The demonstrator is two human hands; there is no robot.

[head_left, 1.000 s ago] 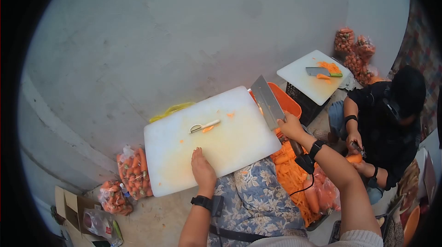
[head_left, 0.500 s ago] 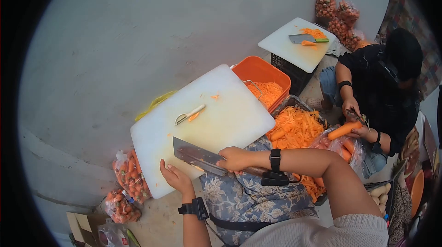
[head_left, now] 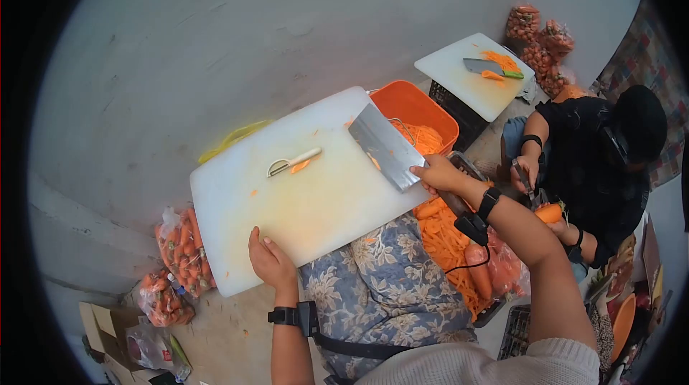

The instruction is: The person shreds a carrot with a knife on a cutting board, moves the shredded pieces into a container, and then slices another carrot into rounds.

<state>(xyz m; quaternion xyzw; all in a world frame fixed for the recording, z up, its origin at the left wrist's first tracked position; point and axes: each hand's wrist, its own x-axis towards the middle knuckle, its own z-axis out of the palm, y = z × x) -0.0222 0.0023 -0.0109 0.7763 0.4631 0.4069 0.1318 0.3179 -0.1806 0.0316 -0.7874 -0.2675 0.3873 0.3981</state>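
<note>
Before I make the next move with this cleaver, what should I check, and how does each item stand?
1. Right hand gripping the cleaver: ok, closed around the handle end.
2. Left hand away from the blade: ok, it is open at the near edge of the cutting board, well apart from the cleaver.
3. Cutting board free of loose things: not ok, a peeler and small carrot scraps lie on it.
4. Co-worker's hands apart from the blade: ok, they are off to the right, with a carrot.
5. Cutting board firmly supported: cannot tell, what holds it up is hidden.
</note>
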